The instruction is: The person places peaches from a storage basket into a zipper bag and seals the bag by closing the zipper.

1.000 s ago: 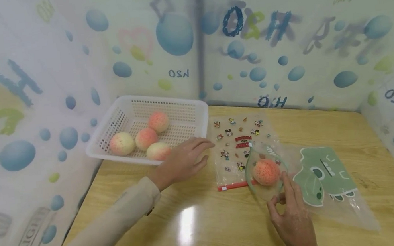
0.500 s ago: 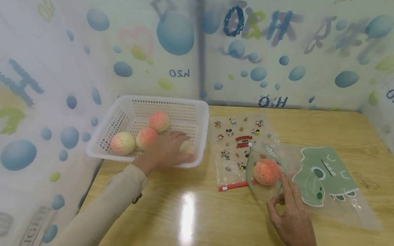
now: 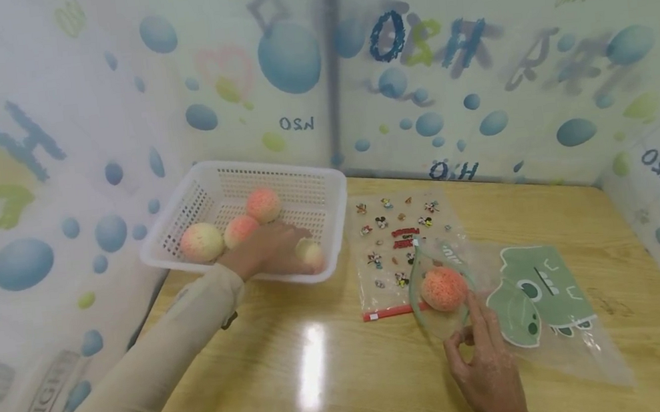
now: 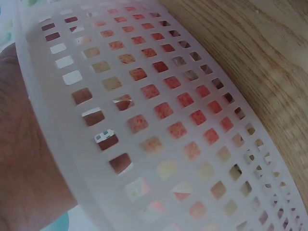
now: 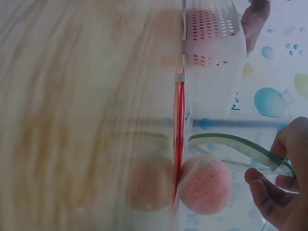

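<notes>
My left hand [image 3: 268, 246] reaches over the near rim of a white plastic basket [image 3: 336, 195] and grips a yellow-and-pink peach [image 3: 312, 256] at its right front corner. In the left wrist view the basket wall [image 4: 86, 178] hides most of that hand, and pink peach skin [image 4: 163, 111] shows through the holes. With thumb and fingers, my right hand [image 3: 487, 364] pinches the edge of a clear zip bag with a green dinosaur print [image 3: 547, 290]. Its green-edged mouth [image 5: 226, 138] gapes open around a pink peach [image 3: 444, 288].
Three more peaches lie in the basket, one yellowish [image 3: 201, 242] and two pink [image 3: 263, 205]. A clear bag with cartoon prints and a red zip strip [image 3: 386, 312] lies flat, partly under the green-edged bag. Patterned curtains [image 3: 290, 56] stand behind and at both sides of the wooden table [image 3: 252, 389].
My left hand has moved from above the basket's front right corner into the basket, taking hold of the front peach, which now sits further right. My right hand keeps its pinch on the bag.
</notes>
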Available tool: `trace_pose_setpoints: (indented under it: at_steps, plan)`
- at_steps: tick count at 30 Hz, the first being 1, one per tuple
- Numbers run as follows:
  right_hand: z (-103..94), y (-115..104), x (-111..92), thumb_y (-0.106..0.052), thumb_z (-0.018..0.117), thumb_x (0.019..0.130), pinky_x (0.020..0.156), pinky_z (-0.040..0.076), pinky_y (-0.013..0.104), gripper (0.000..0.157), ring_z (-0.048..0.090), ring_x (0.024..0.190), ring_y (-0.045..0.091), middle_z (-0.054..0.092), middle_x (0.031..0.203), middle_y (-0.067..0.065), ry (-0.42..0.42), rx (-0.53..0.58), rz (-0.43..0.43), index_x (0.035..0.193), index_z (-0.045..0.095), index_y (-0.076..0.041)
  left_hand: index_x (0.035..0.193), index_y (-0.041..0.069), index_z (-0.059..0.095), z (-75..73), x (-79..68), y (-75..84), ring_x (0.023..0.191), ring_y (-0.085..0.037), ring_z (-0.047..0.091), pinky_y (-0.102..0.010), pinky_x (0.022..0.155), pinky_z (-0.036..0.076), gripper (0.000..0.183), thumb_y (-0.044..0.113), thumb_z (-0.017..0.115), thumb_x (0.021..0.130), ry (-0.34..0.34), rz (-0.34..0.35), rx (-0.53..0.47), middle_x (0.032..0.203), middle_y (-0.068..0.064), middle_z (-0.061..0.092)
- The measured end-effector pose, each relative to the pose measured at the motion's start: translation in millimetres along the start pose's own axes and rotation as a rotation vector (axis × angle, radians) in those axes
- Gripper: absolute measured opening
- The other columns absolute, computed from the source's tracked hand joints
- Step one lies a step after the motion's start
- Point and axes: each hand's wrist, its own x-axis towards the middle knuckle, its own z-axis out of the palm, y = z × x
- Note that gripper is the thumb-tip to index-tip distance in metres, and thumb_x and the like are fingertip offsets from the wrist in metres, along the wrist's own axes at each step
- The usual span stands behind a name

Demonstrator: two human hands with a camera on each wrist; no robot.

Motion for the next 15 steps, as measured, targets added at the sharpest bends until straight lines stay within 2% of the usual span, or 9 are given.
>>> trace_pose_setpoints:
  at_steps: [3,9,15]
  plan:
    - [1.1,0.3,-0.4,0.011,0.071,0.076,0.058,0.057,0.040,0.082,0.064,0.077,0.022,0.053,0.127,0.023,0.004,0.001,-0.008,0.152,0.039,0.004,0.125,0.004,0.066,1.0,1.2,-0.4,0.102,-0.031,0.067,-0.045,0.094,0.051,0.061,0.052,0.070,0.087,-0.014,0.003,-0.003,0.111,-0.014,0.071]
    - [2.3,0.4,0.0,0.009,0.072,0.077,0.058,0.057,0.039,0.083,0.063,0.076,0.022,0.053,0.126,0.022,0.001,-0.020,-0.006,0.152,0.039,0.004,0.132,0.003,0.063,2.9,2.6,-1.8,0.113,-0.035,0.064,-0.047,0.101,0.047,0.065,0.052,0.068,0.090,-0.044,-0.017,-0.017,0.122,-0.017,0.068]
    - [3.0,1.4,-0.1,0.009,0.072,0.077,0.057,0.057,0.039,0.081,0.063,0.075,0.022,0.053,0.125,0.022,0.004,-0.016,-0.012,0.151,0.040,0.004,0.134,0.004,0.062,6.4,3.4,-3.3,0.116,-0.035,0.063,-0.048,0.104,0.045,0.068,0.056,0.066,0.090,-0.045,-0.054,-0.051,0.125,-0.016,0.067]
